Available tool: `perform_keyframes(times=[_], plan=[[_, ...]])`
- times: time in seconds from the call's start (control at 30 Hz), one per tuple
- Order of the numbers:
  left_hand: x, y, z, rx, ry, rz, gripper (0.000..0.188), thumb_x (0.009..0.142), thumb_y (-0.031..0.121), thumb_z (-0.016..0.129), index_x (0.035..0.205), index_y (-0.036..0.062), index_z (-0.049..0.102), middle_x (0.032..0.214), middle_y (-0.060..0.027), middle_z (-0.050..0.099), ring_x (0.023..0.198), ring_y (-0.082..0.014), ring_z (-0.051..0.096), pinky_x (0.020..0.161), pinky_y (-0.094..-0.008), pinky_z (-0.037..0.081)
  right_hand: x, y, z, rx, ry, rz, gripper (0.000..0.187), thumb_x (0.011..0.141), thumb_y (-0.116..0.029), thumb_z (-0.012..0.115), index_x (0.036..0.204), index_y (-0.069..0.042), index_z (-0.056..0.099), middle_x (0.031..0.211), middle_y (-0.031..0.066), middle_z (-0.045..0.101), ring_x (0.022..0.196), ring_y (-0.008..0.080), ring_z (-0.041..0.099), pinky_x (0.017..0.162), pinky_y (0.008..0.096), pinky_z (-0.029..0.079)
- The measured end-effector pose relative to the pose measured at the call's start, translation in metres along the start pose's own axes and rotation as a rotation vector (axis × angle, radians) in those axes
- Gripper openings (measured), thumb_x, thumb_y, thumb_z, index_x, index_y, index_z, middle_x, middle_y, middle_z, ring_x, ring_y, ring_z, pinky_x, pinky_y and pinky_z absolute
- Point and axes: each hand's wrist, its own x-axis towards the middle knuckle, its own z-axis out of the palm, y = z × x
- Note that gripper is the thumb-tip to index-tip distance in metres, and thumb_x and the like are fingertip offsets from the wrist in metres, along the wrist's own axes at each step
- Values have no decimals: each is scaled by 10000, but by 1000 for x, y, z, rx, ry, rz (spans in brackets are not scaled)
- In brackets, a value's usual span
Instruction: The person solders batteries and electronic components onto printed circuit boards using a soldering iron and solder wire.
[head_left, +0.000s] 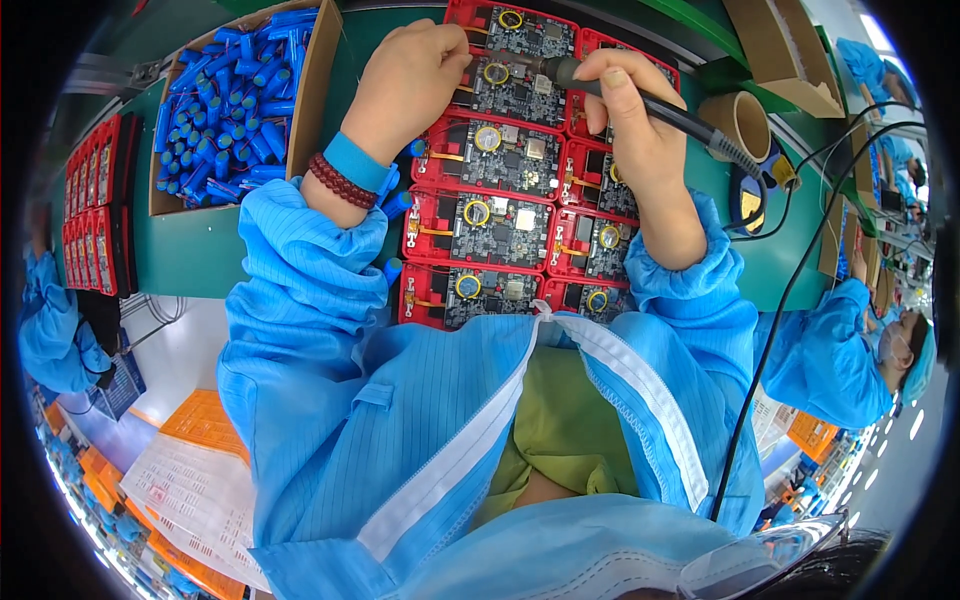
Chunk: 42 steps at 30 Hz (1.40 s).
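Observation:
My right hand (640, 130) grips a soldering iron (685, 120) like a pen, its tip pointing left over a circuit board (515, 95) in the second row of red cases. Over that board's left end, the fingertips of my left hand (408, 88) are pinched together; what they hold, if anything, is hidden. Red plastic cases (425, 172) lie in two columns beneath both hands, each with a dark board and a round yellow-rimmed coin cell. Several blue cylindrical batteries (397, 205) lie along the left side of the cases, partly behind my left forearm.
A cardboard box (305, 120) of blue batteries stands left on the green table (190, 255). More red cases (90, 205) sit farther left. At right are a tape roll (737, 122), a yellow sponge (752, 205) and a trailing black cable (765, 370). Co-workers sit on both sides.

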Motion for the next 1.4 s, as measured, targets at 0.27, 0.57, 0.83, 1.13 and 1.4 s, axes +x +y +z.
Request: perform_keyframes(times=[0.27, 0.57, 0.83, 1.13, 1.4], plan=[[3, -4, 0, -18, 13, 26, 88, 815, 104, 582, 836, 19, 585, 721, -114, 521, 701, -277, 534, 631, -360, 426, -2, -11, -6, 63, 41, -81, 220, 940, -204, 513, 938, -5, 607, 580, -7, 494, 525, 49, 457, 480, 201, 352], [-7, 8, -5, 132, 132, 66, 70, 803, 109, 570, 800, 52, 610, 771, -133, 564, 783, -332, 547, 690, -417, 445, -45, -46, -30, 23, 195, -221, 321, 941, -271, 502, 948, 43, 570, 829, 119, 572, 551, 104, 491, 495, 221, 357], [-33, 16, -111, 386, 381, 241, 61, 731, 60, 585, 775, 71, 625, 773, -112, 577, 774, -307, 549, 700, -403, 447, -78, -64, -65, -80, 217, -299, 444, 950, -404, 441, 937, 27, 548, 580, 72, 470, 581, 135, 436, 580, 258, 335], [-64, -73, -147, 793, 94, -143, 114, 762, 98, 606, 864, 47, 599, 859, -163, 601, 864, -349, 569, 771, -437, 465, -81, -70, -59, -76, 205, -285, 431, 951, -397, 443, 944, 21, 547, 539, 35, 436, 568, 126, 416, 618, 282, 332], [-65, 3, -168, -131, 350, -380, 106, 859, 91, 560, 920, 11, 595, 784, -66, 601, 710, -121, 592, 619, -251, 476, -91, -78, -59, -106, 195, -344, 395, 953, -359, 454, 955, 25, 549, 599, 52, 495, 551, 108, 424, 638, 288, 346]])
